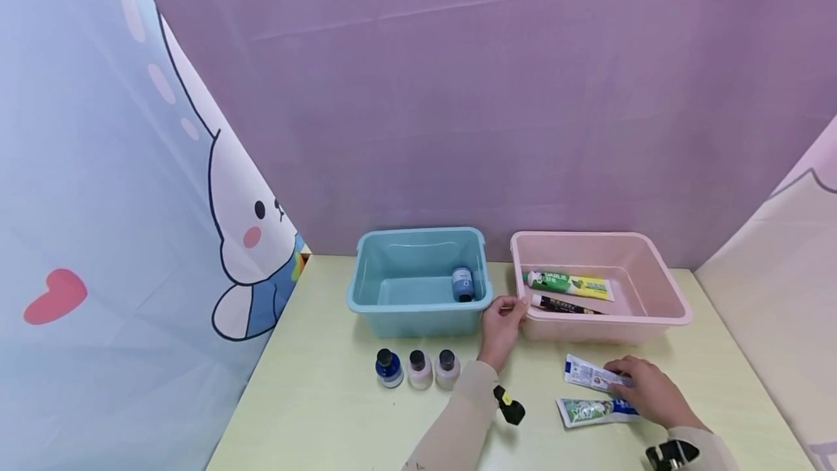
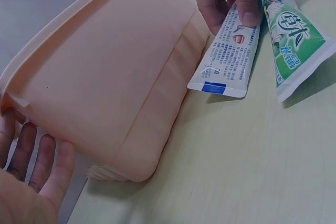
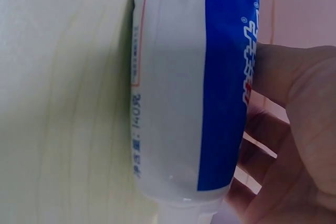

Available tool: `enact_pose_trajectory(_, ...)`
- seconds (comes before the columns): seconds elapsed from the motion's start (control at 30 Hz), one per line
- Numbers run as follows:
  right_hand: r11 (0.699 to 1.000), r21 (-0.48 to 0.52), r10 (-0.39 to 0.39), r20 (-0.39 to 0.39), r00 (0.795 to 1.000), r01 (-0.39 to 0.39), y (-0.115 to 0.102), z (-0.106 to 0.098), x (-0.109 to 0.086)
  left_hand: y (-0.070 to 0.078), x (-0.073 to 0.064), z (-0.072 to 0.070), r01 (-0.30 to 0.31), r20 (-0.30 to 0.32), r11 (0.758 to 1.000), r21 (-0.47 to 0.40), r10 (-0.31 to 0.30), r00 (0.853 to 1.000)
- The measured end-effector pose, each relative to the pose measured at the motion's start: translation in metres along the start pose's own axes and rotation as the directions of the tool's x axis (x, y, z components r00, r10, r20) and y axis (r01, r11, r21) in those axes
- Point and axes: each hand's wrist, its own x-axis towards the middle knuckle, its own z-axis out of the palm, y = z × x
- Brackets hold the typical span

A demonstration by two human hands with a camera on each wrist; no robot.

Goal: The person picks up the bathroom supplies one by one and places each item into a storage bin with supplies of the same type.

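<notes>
Nearest the camera, filling the middle of the right wrist view: a green tube (image 3: 226, 93), blue-and-white side outward, neck toward the bottom edge. At lower right of the head view, pinching a white tube (image 1: 584, 373) between thumb and fingers with the right hand (image 1: 650, 389); printed face upward, flat end pointing left in the frame. Just below in the frame, on the pale table (image 1: 314, 391) and partly behind the right hand, again the green tube. At lower centre, touching the left front corner of the pink basin (image 1: 595, 331) at its rim with the left hand (image 1: 501, 327); in the left wrist view, fingers apart and slightly bent. Inside the pink basin, toward its left side, a green-and-yellow tube (image 1: 572, 284) and, nearer the front wall, a black tube (image 1: 565, 305). Left of the left hand, a blue basin (image 1: 418, 323), with a blue bottle (image 1: 463, 282) inside at the right. Below it in the frame, upright in a row, a dark blue bottle (image 1: 389, 371) and two pale bottles (image 1: 420, 371), all black-capped. Across the top, a purple backdrop (image 1: 458, 93); at left, a pale blue cloth (image 1: 98, 166) printed with a white cartoon animal and a pink heart.
</notes>
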Motion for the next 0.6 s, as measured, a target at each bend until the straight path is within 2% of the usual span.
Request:
enact_pose_trajectory(0.33, 1.0, -0.006, -0.006, -0.022, 1.0, 0.006, 0.0013, 0.0009, 0.0008, -0.0006, -0.0011, -0.0001, 0.0, 0.0, 1.0, -0.008, 0.0, 1.0)
enact_pose_trajectory(0.6, 0.997, -0.022, -0.074, -0.075, 0.994, 0.072, 0.0023, 0.0009, -0.0018, -0.0013, -0.0004, 0.001, -0.001, -0.01, 1.0, -0.012, 0.001, 1.0)
